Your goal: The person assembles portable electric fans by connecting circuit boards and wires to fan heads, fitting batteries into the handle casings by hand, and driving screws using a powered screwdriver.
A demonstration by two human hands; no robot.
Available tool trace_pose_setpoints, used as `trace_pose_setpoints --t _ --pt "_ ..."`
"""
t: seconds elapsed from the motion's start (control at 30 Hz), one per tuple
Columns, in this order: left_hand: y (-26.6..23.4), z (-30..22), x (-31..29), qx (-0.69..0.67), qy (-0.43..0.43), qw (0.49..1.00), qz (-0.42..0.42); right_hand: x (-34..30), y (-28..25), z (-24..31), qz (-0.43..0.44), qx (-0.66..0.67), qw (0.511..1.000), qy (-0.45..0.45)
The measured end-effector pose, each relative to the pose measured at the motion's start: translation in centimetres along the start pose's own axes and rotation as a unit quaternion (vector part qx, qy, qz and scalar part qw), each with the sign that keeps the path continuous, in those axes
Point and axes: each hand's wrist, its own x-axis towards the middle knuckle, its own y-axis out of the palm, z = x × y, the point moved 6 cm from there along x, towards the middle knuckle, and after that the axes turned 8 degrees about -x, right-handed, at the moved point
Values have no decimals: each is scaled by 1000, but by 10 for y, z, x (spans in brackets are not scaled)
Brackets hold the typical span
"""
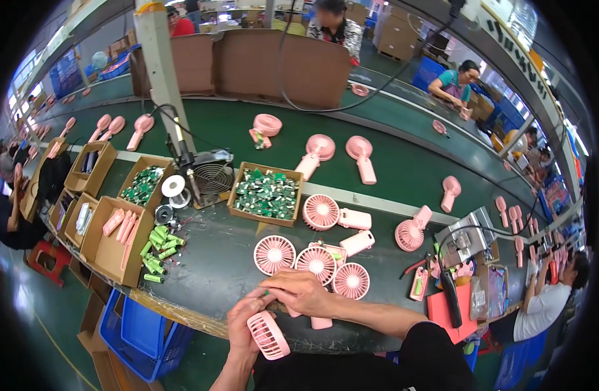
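Note:
My left hand [240, 322] is wrapped round a pink handheld fan [269, 335], its slatted head tilted toward me. Over the fan's upper end my right hand [302, 293] is closed, fingertips pressed together beside the left ones. A small green part [266, 294] shows between the fingers; its exact kind is hidden. Just beyond my hands lie several pink fan units, among them a round fan head [274, 255], another in the middle [315, 264] and one to its right [351, 281]. A pink handle piece [357, 243] lies behind them.
A cardboard box of green circuit boards [265, 194] stands beyond the fans. Green battery cells [160, 251], a solder spool [175, 189] and a box of pink handle shells [110, 241] are left. A black-handled tool [450, 300] lies right. Fans lie on the green conveyor [227, 133].

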Motion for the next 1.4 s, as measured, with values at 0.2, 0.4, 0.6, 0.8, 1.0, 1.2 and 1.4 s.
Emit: trace_pose_setpoints --t 0.2,0.4,0.6,0.8,1.0,1.2,1.4 --pt "5 -8 6 33 -1 999 17 17 -23 -7 -24 -101 995 -12" --pt "-54 -110 37 181 134 974 20 123 -107 -107 -81 -214 971 75" --pt "-74 -142 56 202 138 967 69 199 -138 -220 -85 -258 944 187" --pt "-75 -146 52 194 117 972 67 232 -119 -260 -69 -326 903 271" --pt "-80 -141 50 185 127 973 54 228 -114 -285 -128 -351 857 355" --pt "-66 -138 66 220 140 962 83 229 -206 -273 -21 -574 816 72" --pt "-76 -151 54 214 142 964 65 156 -255 -106 -51 -137 962 229"
